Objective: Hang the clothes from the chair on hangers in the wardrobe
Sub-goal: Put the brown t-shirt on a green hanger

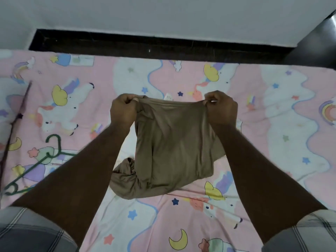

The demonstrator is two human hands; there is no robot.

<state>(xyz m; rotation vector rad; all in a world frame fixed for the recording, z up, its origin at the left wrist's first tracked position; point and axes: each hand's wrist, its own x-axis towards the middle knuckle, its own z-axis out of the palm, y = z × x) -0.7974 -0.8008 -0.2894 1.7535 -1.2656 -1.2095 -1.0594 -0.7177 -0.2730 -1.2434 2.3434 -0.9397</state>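
Observation:
A brown garment hangs above the bed, stretched between both hands by its top edge. My left hand pinches the left end of that edge, and my right hand pinches the right end. A small white label shows behind the top edge. The garment's lower part bunches on the sheet near my left forearm. A green hanger lies flat on the bed to the left, partly hidden by my left forearm.
The bed has a pink unicorn-print sheet filling most of the view. A thin dark stick lies along the sheet's left side. Beyond the bed runs a dark gap, then a pale wall. A dark panel stands at the top right.

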